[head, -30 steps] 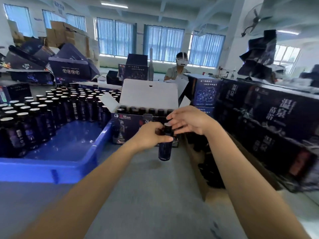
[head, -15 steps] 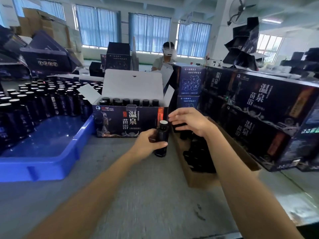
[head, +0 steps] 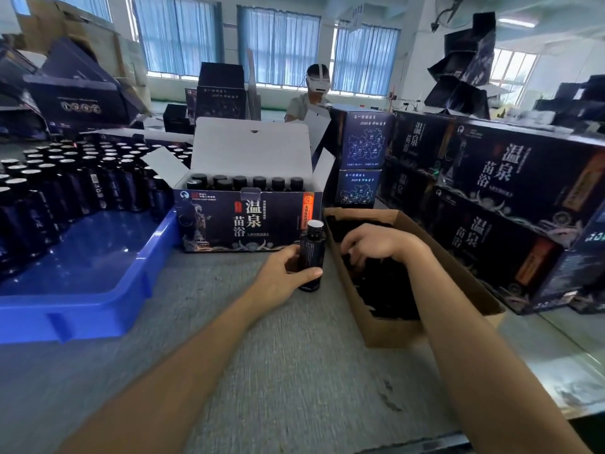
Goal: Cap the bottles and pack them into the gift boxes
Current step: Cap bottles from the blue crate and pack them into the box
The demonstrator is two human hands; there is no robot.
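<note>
Operator: Right hand [head: 379, 244] has dropped away from the mouth of the bottle [head: 312, 250] since half a second back. It is now down inside the cardboard box [head: 393, 329] on my right.

Desk: And the grip?

Operator: My left hand [head: 278, 280] is wrapped round the bottle, thumb across the front low down, fingers behind. On my right hand the fingers curl down into the heap of dark caps [head: 386, 290]; whether they pinch one I cannot tell.

Desk: How does the bottle stand?

Operator: Upright, long axis vertical, its pale uncapped mouth pointing up. It is between the gift box [head: 242, 221] and the cardboard box, just in front of the gift box's right corner. Its base is down at the table [head: 262, 371] — I cannot tell if it touches.

Desk: Containers?

Operator: I see the gift box open, its white lid flap standing up at the back. Inside is a row of black-capped bottles [head: 258, 182], with a couple more in front at the left. Just beside it on the left, the blue tray [head: 82, 309] holds silver-topped bottles [head: 65, 185] crowded into its far end. Beyond the cardboard box, on the right, closed gift boxes [head: 491, 178] are stacked — printed faces toward me.
</note>
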